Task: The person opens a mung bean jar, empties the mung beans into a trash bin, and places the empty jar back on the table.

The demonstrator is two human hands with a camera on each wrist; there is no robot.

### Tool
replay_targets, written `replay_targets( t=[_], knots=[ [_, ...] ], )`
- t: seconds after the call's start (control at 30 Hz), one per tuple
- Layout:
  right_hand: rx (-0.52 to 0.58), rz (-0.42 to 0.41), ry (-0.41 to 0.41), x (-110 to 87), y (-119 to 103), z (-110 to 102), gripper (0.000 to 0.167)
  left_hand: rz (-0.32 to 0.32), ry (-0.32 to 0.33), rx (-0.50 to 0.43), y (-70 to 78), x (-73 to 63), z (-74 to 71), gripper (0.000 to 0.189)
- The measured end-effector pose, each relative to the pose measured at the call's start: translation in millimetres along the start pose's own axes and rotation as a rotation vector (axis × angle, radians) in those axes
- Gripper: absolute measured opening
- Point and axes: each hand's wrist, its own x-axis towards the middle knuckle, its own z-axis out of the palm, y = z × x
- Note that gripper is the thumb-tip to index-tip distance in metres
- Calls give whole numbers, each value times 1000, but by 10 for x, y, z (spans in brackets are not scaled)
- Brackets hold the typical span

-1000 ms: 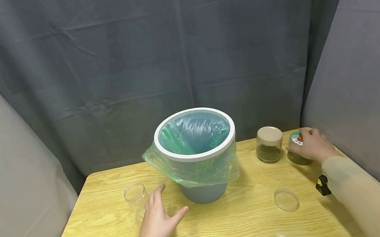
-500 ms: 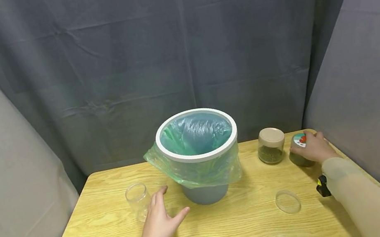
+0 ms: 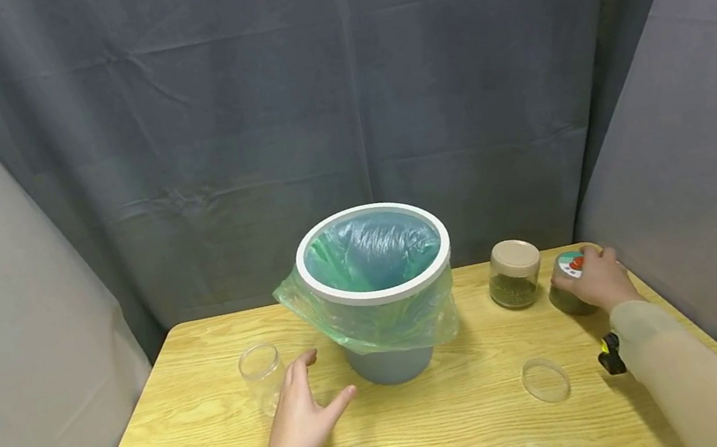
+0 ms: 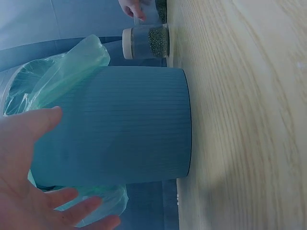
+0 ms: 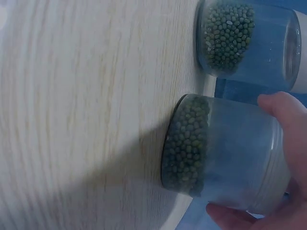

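Note:
My right hand (image 3: 599,282) grips a jar (image 5: 225,148) from above, thumb and fingers around its lid end. Green beans fill the lower part of the jar, and a green, white and red label (image 3: 572,264) shows on its top. The jar stands upright on the table. Beside it is a second bean jar (image 3: 515,275) with a beige lid. My left hand (image 3: 299,419) has its fingers spread and holds nothing. It is between a clear, see-through jar (image 3: 261,374) and a grey bin (image 4: 115,124), and partly hides that jar in the head view.
A green plastic bag (image 3: 382,322) lines the bin and hangs over its sides under a white rim (image 3: 378,296). A clear round lid or ring (image 3: 545,380) lies on the wooden table (image 3: 450,429). Grey curtains (image 3: 243,132) hang behind and at both sides.
The whole head view has shifted slightly. My right hand's fingers now cover less of the jar's top label. My left hand stays almost where it was.

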Motion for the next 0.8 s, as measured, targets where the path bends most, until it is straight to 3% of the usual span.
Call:
replay_targets(
  t=[0.43, 0.57, 0.8],
  knots=[
    [52, -4, 47, -201, -45, -156, 99, -29, 7, -89, -58, 17, -10, 81],
    [73, -9, 43, -309, -153, -268, 98, -7, 25, -107, -66, 18, -19, 80],
    [64, -91, 24, -541, -479, -509, 98, 13, 25, -156, -63, 31, -47, 79]
  ],
)
